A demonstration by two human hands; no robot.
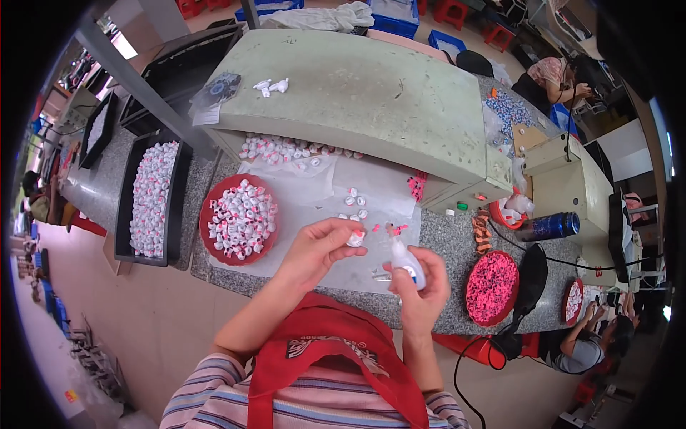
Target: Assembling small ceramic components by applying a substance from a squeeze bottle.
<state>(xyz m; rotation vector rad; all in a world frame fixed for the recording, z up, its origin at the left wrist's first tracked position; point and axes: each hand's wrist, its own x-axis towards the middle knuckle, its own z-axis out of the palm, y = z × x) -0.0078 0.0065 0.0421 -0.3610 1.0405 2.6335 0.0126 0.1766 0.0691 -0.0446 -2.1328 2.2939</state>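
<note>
Between the thumb and fingers of my left hand (329, 247) is a small rounded white piece (355, 239) with a pink part on it. My right hand (421, 286) grips a white squeeze bottle (406, 262), its narrow nozzle pointing up and away from me. The bottle is close to the piece but apart from it. Just beyond my hands, several loose white pieces (352, 201) lie on a white sheet (307, 189). A few tiny pink parts (400, 229) rest near the nozzle.
A red basket (243, 261) of white-and-pink pieces and a black tray (179, 214) of similar pieces stand left. At right are a red basket (490, 324) of pink parts and a dark blue bottle (549, 227). A pale green metal cover (350, 93) spans the far side.
</note>
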